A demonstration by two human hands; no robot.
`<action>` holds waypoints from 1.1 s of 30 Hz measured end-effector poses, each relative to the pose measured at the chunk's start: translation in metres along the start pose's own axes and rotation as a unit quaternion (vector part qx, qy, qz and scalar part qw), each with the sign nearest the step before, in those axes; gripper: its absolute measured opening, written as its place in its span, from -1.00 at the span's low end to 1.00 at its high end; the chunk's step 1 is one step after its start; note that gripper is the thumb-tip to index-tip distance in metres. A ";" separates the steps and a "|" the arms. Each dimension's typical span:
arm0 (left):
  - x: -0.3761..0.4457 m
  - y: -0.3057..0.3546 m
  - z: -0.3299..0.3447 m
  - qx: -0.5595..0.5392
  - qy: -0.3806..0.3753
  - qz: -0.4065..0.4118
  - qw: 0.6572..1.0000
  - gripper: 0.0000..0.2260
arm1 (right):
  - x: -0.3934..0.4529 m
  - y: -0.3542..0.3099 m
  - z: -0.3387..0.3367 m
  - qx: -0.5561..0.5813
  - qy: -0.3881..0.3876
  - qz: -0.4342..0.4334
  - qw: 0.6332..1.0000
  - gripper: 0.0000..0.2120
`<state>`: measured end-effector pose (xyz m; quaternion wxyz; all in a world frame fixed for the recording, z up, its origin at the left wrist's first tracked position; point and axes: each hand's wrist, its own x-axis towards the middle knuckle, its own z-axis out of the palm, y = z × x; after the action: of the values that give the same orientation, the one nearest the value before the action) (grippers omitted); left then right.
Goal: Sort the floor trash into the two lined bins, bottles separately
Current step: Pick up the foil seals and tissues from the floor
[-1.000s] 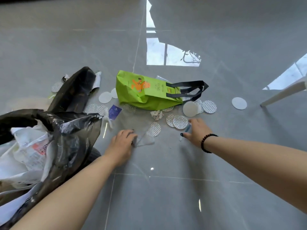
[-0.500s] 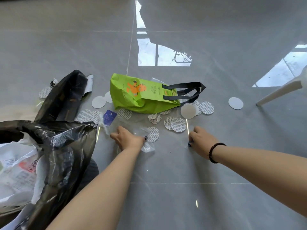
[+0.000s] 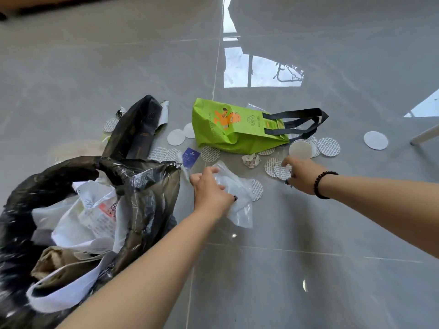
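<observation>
The black-lined bin [image 3: 152, 176] at the left holds white bags and paper. Just right of its rim, my left hand [image 3: 209, 189] is shut on a clear plastic bag [image 3: 240, 205] that is partly lifted off the floor. My right hand [image 3: 303, 175] has its fingertips on two printed round seal discs [image 3: 276, 168]. A dark tip of a thin stick [image 3: 287, 182] pokes out under its palm. Several more discs lie scattered around, and one disc [image 3: 257, 189] lies beneath the plastic bag. No bottle is in view.
A green tote bag [image 3: 237, 131] with black handles lies on its side behind the hands. A black foil pouch [image 3: 135, 131], a small blue card [image 3: 190, 157] and a crumpled paper scrap [image 3: 251, 160] lie nearby. A white chair leg [image 3: 425, 134] stands at the far right.
My left hand has gathered the clear plastic bag and raised it. My right hand picked up the thin stick, then moved forward onto the seal discs.
</observation>
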<state>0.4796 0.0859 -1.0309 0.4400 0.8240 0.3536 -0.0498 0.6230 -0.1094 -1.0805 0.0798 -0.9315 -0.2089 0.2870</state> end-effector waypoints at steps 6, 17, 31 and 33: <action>-0.025 0.030 -0.047 0.027 -0.001 0.168 0.985 -0.46 | 0.015 -0.017 -0.002 -0.028 -0.018 0.039 0.999 -0.49; -0.067 0.047 -0.179 0.031 -0.005 0.321 0.947 -0.44 | 0.021 0.000 -0.004 0.021 0.021 0.029 0.999 -0.32; -0.052 -0.040 -0.292 0.342 -0.099 0.150 0.922 -0.53 | -0.001 -0.017 -0.009 -0.010 0.001 0.071 0.997 -0.52; -0.042 -0.026 -0.293 0.419 -0.125 0.127 0.890 -0.59 | -0.007 -0.017 -0.007 0.003 0.002 0.071 0.997 -0.55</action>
<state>0.3651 0.2956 -0.8543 0.0972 0.9567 0.1343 -0.2393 0.6157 -0.0975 -1.0663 0.0625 -0.9443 -0.1411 0.2907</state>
